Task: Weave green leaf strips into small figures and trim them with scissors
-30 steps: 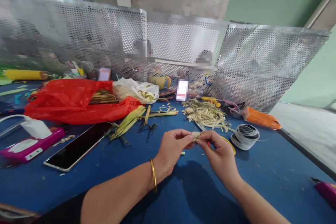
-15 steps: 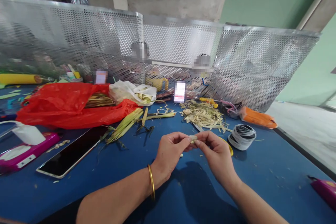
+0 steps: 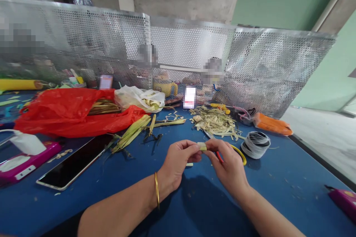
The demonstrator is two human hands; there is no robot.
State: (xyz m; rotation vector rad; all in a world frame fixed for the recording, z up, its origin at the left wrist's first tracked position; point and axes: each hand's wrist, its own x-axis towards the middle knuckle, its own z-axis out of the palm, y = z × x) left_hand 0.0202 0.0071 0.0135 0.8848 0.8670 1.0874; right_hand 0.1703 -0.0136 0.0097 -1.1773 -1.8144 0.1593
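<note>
Above the middle of the blue table, both my hands meet at a small pale yellow-green leaf strip (image 3: pixel 202 147). My left hand (image 3: pixel 179 159) pinches its left part between thumb and fingers. The fingertips of my right hand (image 3: pixel 229 163) are closed at the strip's right end, the index finger against it. Scissors (image 3: pixel 243 156) with yellow and red handles lie behind my right hand, partly covered by it. Another short pale piece (image 3: pixel 189 164) lies on the table under my left hand.
A heap of leaf shreds (image 3: pixel 214 121) lies beyond my hands, with a roll of white thread (image 3: pixel 256 145) to its right. Leaf stalks (image 3: pixel 132 133), a red bag (image 3: pixel 61 113), a phone (image 3: pixel 75 163) and a power strip (image 3: pixel 27 163) are left. A perforated metal screen (image 3: pixel 180 40) stands behind.
The leaf strip has turned to show a broader, flatter face. My right hand's thumb has drawn back slightly, and more of the scissors' handles and the short piece on the table shows.
</note>
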